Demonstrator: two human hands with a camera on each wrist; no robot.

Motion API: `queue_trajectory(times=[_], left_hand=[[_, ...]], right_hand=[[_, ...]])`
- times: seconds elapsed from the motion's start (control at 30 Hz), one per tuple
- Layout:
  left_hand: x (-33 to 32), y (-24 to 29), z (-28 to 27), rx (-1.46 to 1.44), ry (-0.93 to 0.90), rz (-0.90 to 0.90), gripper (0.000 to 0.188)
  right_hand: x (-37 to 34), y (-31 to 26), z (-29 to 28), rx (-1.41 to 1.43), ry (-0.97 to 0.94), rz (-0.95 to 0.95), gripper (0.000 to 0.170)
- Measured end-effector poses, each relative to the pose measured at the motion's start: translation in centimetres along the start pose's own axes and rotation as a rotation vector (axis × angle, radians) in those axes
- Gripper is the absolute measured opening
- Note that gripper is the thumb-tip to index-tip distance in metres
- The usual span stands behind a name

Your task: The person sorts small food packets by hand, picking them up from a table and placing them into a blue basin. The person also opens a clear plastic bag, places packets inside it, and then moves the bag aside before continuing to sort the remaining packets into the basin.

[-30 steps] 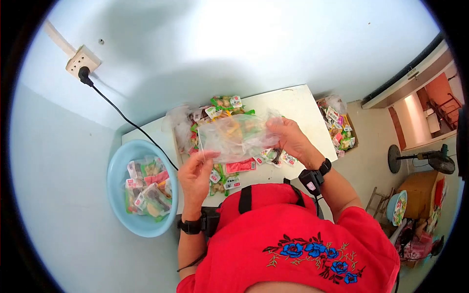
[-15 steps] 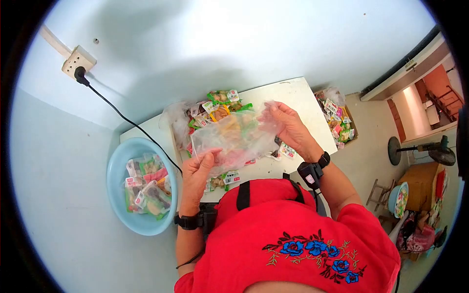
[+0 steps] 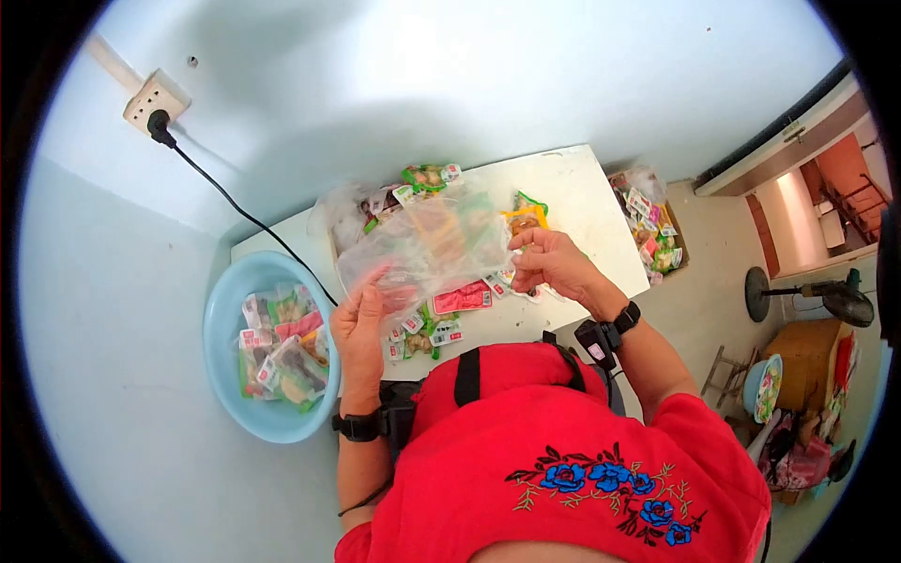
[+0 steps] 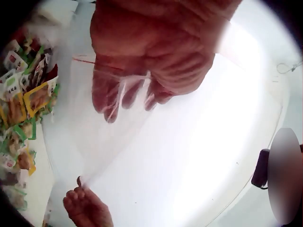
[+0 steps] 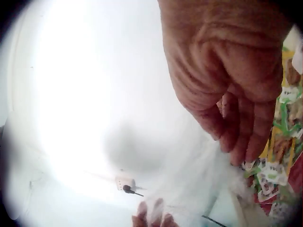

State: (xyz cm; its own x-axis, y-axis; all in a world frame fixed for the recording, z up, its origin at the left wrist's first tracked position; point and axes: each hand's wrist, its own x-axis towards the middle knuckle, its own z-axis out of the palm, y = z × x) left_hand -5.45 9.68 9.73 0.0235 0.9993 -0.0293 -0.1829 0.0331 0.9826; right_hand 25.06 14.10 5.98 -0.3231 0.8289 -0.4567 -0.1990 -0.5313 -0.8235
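Observation:
A clear plastic bag (image 3: 422, 239) is stretched between my two hands above the table (image 3: 563, 188). My left hand (image 3: 361, 324) holds its left end; in the left wrist view, the fingers (image 4: 106, 101) show through the film, inside the bag's mouth. At the opposite end, my right hand (image 3: 558, 267) pinches the bag between thumb and fingertips. Below and behind the bag lie several small food packets (image 3: 432, 176) with green, yellow and red printing, partly hidden by the film. A red packet (image 3: 462, 297) lies nearer my body.
A light blue basin (image 3: 221, 375) with packets (image 3: 291, 347) stands left of the table. A black cord (image 3: 235, 211) runs from the wall socket (image 3: 155, 98) past the basin. Right of the table, a cardboard box (image 3: 683, 258) holds more packets. Beyond it stands a fan (image 3: 845, 302).
The bag has shifted left, uncovering a yellow packet beside my right hand. My left fingers have gone from gripping the bag's edge to inside its mouth. My right hand has come down slightly.

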Motion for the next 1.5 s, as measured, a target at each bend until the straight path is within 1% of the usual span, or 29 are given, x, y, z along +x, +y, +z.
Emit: queue_trajectory(times=[0.1, 0.2, 0.3, 0.4, 0.43, 0.5, 0.53, 0.6, 0.63, 0.7, 0.73, 0.77, 0.8, 0.87, 0.9, 1.0, 1.03, 1.1, 1.13, 1.2, 1.3, 1.37, 1.5], left_hand=[[-0.4, 0.3, -0.1, 0.041, 0.033, 0.044, 0.034], [-0.9, 0.7, 0.0, 0.119, -0.050, 0.040, 0.032], [-1.0, 0.4, -0.4, 0.342, -0.174, 0.052, 0.029], [-1.0, 0.0, 0.8, 0.845, -0.188, 0.516, 0.026], [-1.2, 0.4, 1.3, 0.967, -0.245, 0.481, 0.022], [-1.7, 1.3, 2.6, 1.201, -0.367, 0.400, 0.016], [-1.5, 1.0, 3.2, 1.208, -0.368, 0.453, 0.013], [-1.2, 0.0, 4.2, 1.219, -0.374, 0.561, 0.008], [-1.3, -0.7, 4.5, 1.311, -0.400, 0.526, 0.011], [-1.5, -1.7, 4.8, 1.494, -0.458, 0.453, 0.016], [-1.5, -1.3, 4.8, 1.440, -0.446, 0.497, 0.019], [-1.5, -0.6, 4.9, 1.385, -0.433, 0.539, 0.022], [-1.5, 0.0, 5.0, 1.329, -0.423, 0.581, 0.025], [-1.9, 0.6, 4.8, 1.212, -0.315, 0.667, 0.028], [-2.1, 0.7, 4.6, 1.152, -0.262, 0.707, 0.029], [-2.8, -1.1, 2.7, 1.068, 0.070, 0.634, 0.027], [-2.8, -1.1, 2.2, 1.005, 0.113, 0.546, 0.025], [-3.0, -1.1, 1.6, 0.879, 0.199, 0.373, 0.022], [-3.1, -1.4, 1.6, 0.879, 0.192, 0.344, 0.022], [-3.1, -1.9, 1.8, 0.879, 0.179, 0.291, 0.021], [-3.3, -2.3, 3.0, 0.964, 0.135, 0.328, 0.022], [-3.5, -2.5, 3.6, 1.021, 0.114, 0.300, 0.026], [-3.7, -2.9, 4.4, 1.199, 0.124, 0.213, 0.033]], right_hand=[[-0.3, 0.6, -0.5, -0.024, -0.086, 0.045, 0.023], [-0.2, 0.0, 0.1, -0.165, -0.028, 0.019, 0.024], [1.6, 0.9, -0.4, -0.408, 0.177, -0.295, 0.024], [1.2, -0.2, 1.5, -0.292, 0.195, -0.291, 0.031], [1.3, -0.5, 2.0, -0.326, 0.090, -0.249, 0.033], [0.1, -1.3, 5.1, -0.355, -0.011, -0.201, 0.035], [-0.6, -1.7, 6.8, -0.370, -0.059, -0.177, 0.036], [-1.0, -1.7, 9.2, -0.471, -0.093, -0.162, 0.035], [-0.9, -1.6, 9.9, -0.521, -0.109, -0.157, 0.035], [0.1, -1.2, 10.1, -0.521, -0.146, -0.128, 0.034], [1.0, -0.7, 9.8, -0.520, -0.164, -0.115, 0.033], [3.7, 2.5, 7.7, -0.627, -0.163, -0.228, 0.029], [4.0, 2.4, 7.5, -0.603, -0.155, -0.225, 0.027], [4.2, 2.3, 7.4, -0.549, -0.136, -0.216, 0.024], [3.5, 1.3, 7.9, -0.514, -0.120, -0.162, 0.021], [4.1, 2.4, 7.6, -0.504, -0.079, -0.348, 0.022], [4.1, 2.5, 7.4, -0.396, -0.110, -0.249, 0.024], [4.2, 2.9, 7.6, -0.297, -0.113, -0.206, 0.023], [4.2, 3.1, 7.7, -0.249, -0.113, -0.183, 0.023], [4.1, 3.7, 8.0, -0.242, -0.111, -0.202, 0.023], [4.5, 5.0, 7.8, -0.205, -0.134, -0.216, 0.022], [4.5, 5.4, 7.7, -0.191, -0.136, -0.199, 0.022], [4.5, 5.3, 7.4, -0.203, -0.240, -0.158, 0.027]])
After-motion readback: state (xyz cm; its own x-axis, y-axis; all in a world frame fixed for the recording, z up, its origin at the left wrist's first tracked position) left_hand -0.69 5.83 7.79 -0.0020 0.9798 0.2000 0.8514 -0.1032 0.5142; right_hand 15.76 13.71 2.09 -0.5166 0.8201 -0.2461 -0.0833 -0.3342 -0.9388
